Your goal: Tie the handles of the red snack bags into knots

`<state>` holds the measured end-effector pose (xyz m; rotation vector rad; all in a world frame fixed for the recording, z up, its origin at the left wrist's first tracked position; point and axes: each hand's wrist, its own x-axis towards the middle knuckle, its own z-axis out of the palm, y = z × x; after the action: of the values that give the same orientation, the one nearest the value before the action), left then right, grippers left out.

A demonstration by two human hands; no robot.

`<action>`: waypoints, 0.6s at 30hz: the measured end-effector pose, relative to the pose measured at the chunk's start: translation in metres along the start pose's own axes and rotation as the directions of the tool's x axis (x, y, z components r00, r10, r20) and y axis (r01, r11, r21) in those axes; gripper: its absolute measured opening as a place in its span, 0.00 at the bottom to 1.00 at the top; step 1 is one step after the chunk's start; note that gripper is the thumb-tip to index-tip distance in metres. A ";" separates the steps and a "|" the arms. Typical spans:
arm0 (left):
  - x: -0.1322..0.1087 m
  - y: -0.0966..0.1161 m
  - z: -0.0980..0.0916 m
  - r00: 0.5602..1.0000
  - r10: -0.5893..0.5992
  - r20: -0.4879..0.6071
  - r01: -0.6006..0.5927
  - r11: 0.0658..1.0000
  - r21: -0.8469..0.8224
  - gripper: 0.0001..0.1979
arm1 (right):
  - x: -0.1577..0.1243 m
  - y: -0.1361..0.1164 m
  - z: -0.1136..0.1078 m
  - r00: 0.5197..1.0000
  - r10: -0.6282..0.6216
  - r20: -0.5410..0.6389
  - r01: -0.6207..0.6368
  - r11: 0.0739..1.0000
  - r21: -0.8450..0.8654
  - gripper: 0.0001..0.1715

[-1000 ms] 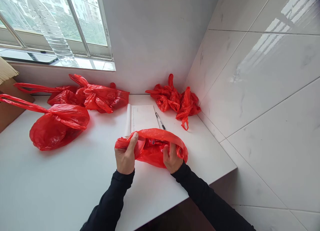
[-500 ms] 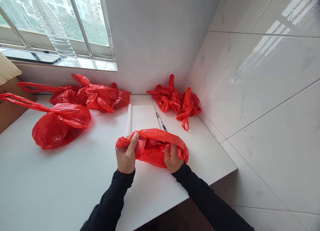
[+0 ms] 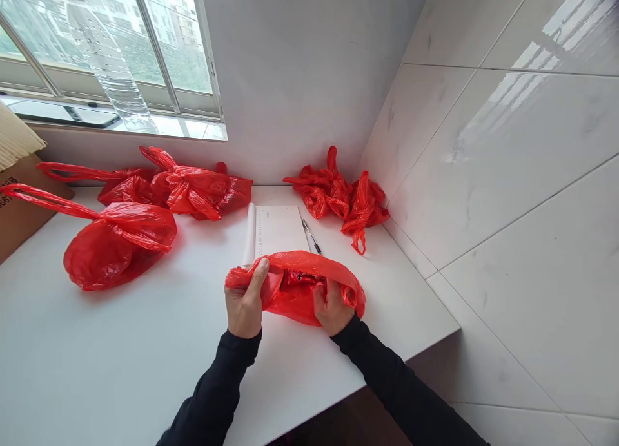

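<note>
A red plastic bag (image 3: 294,310) lies in front of me with its mouth spread wide. My left hand (image 3: 245,304) pinches the left rim, thumb on top and fingers beneath the plastic. Inside the bag shows a red packet (image 3: 300,276) with dark printing. My right hand (image 3: 333,306) reaches into the opening from the right, close beside the packet. Its fingers are curled and partly hidden by the bag, so what they grip cannot be made out.
An open notebook (image 3: 280,230) and a pen (image 3: 312,236) lie behind the bag. Tied red bags (image 3: 120,246) stand to the left, with more red bags (image 3: 338,191) at the back right. A cardboard box (image 3: 29,201) sits at far left; a bottle (image 3: 111,66) stands on the windowsill.
My right hand has shifted slightly left and deeper into the bag's opening, its fingers now more hidden. My left hand keeps its hold on the rim.
</note>
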<state>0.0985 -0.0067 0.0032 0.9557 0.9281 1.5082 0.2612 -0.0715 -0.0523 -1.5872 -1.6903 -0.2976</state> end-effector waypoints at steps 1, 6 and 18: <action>0.000 -0.001 0.000 1.000 -0.001 0.000 0.001 1.000 -0.005 0.17 | 0.002 -0.001 -0.001 1.000 0.021 0.012 -0.022 0.999 0.043 0.14; 0.001 -0.003 -0.002 1.000 -0.014 -0.008 0.014 1.000 -0.026 0.18 | 0.009 -0.008 -0.011 0.986 0.029 0.164 -0.083 0.940 0.332 0.24; 0.002 -0.003 -0.002 1.000 -0.022 -0.021 0.021 0.999 -0.035 0.16 | 0.017 -0.014 -0.022 0.955 -0.244 0.171 0.157 0.899 0.408 0.22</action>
<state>0.0975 -0.0048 0.0001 0.9035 0.9216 1.5143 0.2578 -0.0758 -0.0216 -1.1818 -1.9443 0.1176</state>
